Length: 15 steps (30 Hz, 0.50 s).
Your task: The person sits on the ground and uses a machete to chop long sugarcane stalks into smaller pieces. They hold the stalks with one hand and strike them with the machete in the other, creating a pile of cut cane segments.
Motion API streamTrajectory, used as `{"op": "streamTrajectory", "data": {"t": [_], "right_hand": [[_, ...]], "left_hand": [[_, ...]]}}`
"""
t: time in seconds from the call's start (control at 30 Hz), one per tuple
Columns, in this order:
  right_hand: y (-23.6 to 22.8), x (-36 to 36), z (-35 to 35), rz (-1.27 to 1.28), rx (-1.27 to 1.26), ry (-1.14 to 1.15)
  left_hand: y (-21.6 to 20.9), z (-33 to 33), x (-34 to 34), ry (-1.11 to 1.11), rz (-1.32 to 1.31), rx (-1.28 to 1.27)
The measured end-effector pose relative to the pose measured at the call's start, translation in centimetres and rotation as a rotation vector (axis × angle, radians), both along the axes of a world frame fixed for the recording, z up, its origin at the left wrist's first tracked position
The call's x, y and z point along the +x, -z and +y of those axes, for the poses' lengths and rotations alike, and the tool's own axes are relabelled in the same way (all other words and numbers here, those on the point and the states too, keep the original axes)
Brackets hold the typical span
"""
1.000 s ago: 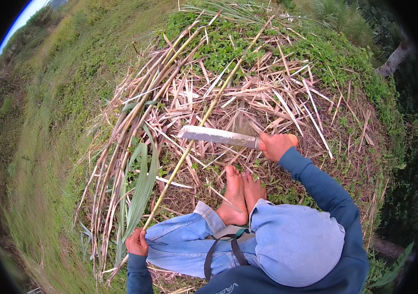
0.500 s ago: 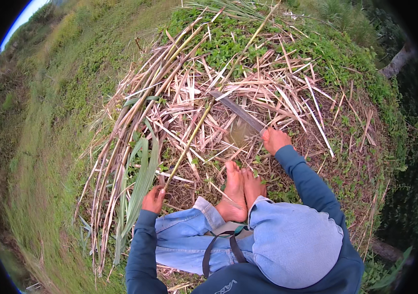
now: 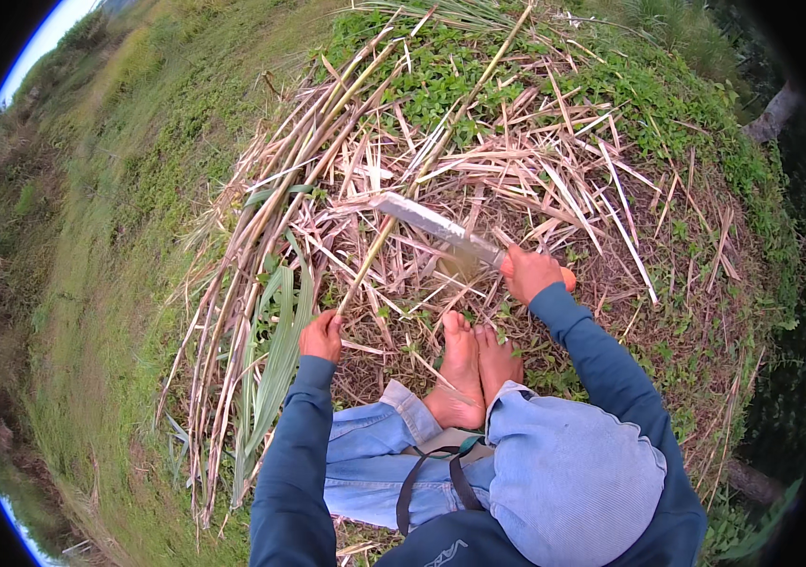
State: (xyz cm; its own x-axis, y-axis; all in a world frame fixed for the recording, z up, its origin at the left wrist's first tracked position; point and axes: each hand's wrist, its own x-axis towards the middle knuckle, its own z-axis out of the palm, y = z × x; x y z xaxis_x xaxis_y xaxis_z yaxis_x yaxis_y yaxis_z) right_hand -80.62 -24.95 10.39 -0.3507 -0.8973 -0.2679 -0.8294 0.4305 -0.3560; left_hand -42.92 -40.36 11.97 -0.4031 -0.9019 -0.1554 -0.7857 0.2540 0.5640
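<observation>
My left hand (image 3: 321, 335) is closed around the near end of a long, thin yellow-green cane stalk (image 3: 369, 262), which slants up and away to the far right of centre. In my right hand (image 3: 529, 274) is a machete (image 3: 442, 228) with an orange handle, gripped tight. Its broad grey blade points left, and the tip lies across the stalk as seen from above; whether the two touch I cannot tell. Under them spreads a litter of dry, pale husk strips (image 3: 362, 175).
A bundle of long stalks (image 3: 256, 227) lies along my left, with broad green leaves (image 3: 278, 359) beside it. My bare feet (image 3: 460, 378) rest on the ground just below the machete. Low green plants (image 3: 431, 80) grow beyond the husks, and a grassy slope (image 3: 110, 255) falls away left.
My left hand has moved forward and slightly right with the stalk's end. The machete's blade has swung nearer and left, and its flat now shows bright.
</observation>
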Motion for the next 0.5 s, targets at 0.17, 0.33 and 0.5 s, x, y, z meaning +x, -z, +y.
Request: {"op": "streamTrajectory", "data": {"t": [0.17, 0.33, 0.5], "right_hand": [[-1.9, 0.1, 0.1, -0.004, -0.022, -0.118], [-0.7, -1.4, -0.4, 0.028, -0.010, 0.103], [-3.5, -2.0, -0.7, 0.044, 0.097, -0.111]], "left_hand": [[-2.9, 1.9, 1.8, -0.023, -0.082, -0.024], [-5.1, 4.5, 3.4, -0.013, -0.048, -0.048], [-10.6, 8.4, 9.0, -0.144, -0.133, 0.023]]}}
